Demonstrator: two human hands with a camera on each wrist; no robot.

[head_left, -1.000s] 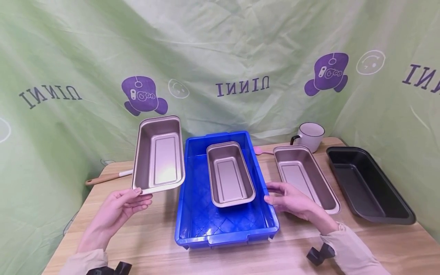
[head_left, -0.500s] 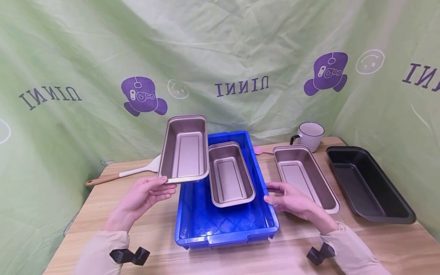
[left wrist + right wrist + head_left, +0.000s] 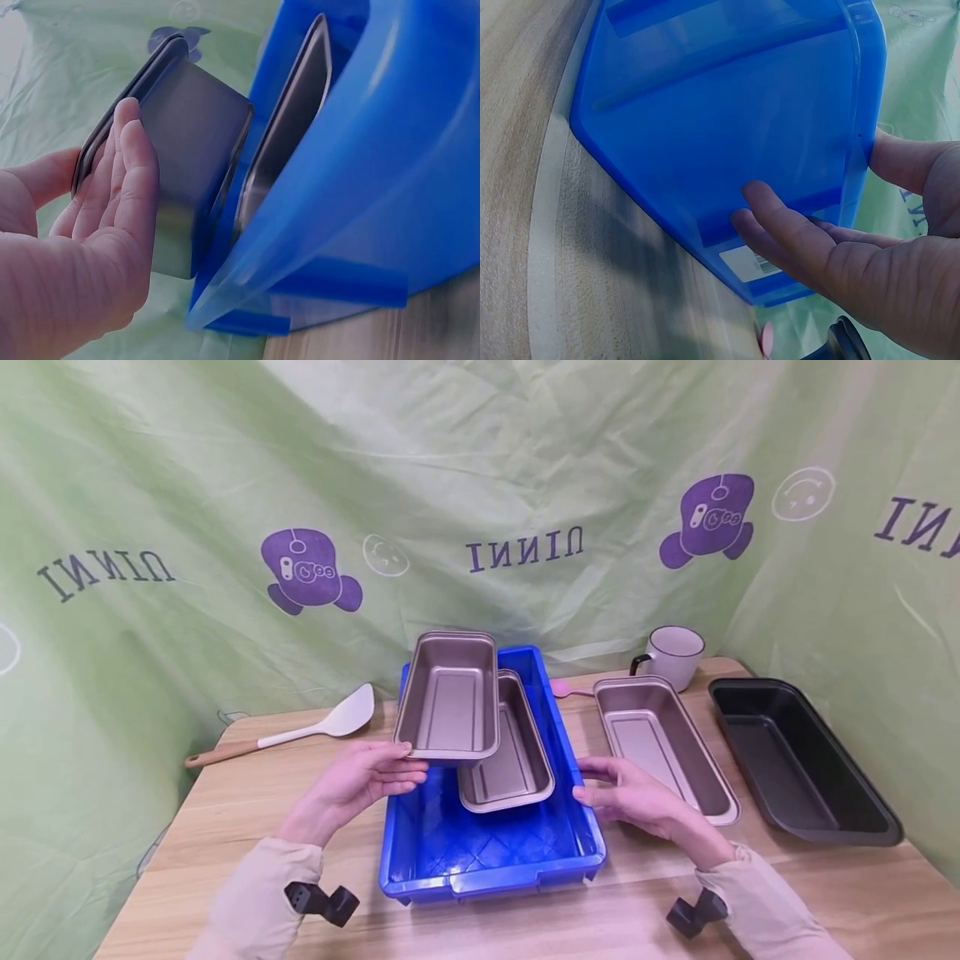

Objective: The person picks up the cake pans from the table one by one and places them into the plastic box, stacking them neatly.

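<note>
My left hand [image 3: 360, 785] pinches a bronze-coloured metal loaf pan [image 3: 450, 702] by its near left corner, thumb on the rim and fingers beneath. That pan is raised over the blue plastic bin [image 3: 491, 883] and partly covers a second loaf pan [image 3: 517, 768] lying inside it. The left wrist view shows the held pan's outer side [image 3: 187, 135] close beside the bin wall. At the bin's right side is my right hand [image 3: 637, 797], its thumb touching the rim and its fingers [image 3: 795, 232] extended along the outer wall.
Right of the bin stand another bronze loaf pan [image 3: 667, 752] and a larger black loaf pan [image 3: 802, 768]. Behind them are a white mug [image 3: 675, 656] and a pink utensil [image 3: 561, 688]. A white spatula with a wooden handle [image 3: 300, 731] lies at left. A green curtain [image 3: 480, 460] encloses the table.
My left hand has carried the loaf pan rightward from beside the bin to over it, lowering it lately. The spatula's head is now uncovered. My right hand has stayed at the bin's rim.
</note>
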